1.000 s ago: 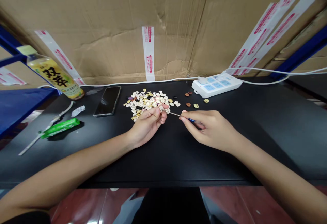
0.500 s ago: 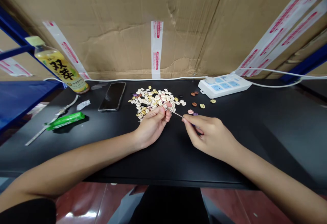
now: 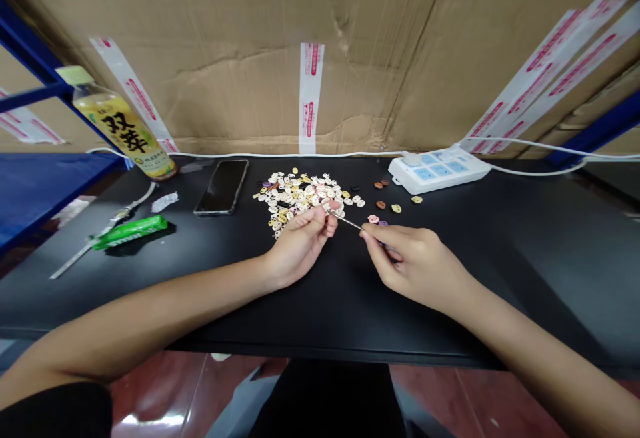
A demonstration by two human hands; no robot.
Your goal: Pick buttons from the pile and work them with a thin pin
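My left hand (image 3: pixel 299 248) is closed, with a small pale oval piece (image 3: pixel 327 209) pinched between thumb and fingers at the near edge of a pile. In my right hand (image 3: pixel 420 266) is a slim metal pick-like tool (image 3: pixel 349 223), gripped like a pen. Its tip meets the pale piece at my left fingertips; whether it sits in a hole is too small to tell. Just beyond the left hand spreads the pile of small oval button-like pieces (image 3: pixel 295 193), mostly cream with some yellow, brown and black. A pink piece (image 3: pixel 373 219) and a purple one lie near my right fingertips.
Several brown and yellow pieces (image 3: pixel 396 209) lie loose right of the pile. A white power strip (image 3: pixel 440 170) stands at back right, its cable along the cardboard wall (image 3: pixel 240 105). Leftward are a phone (image 3: pixel 223 187), a drink bottle (image 3: pixel 123 128), a green wrapped packet (image 3: pixel 131 231) and a strap (image 3: pixel 73 263).
The whole view has shifted slightly. Both hands keep nearly the same pose, the tool's tip still at the pale piece in my left fingers.
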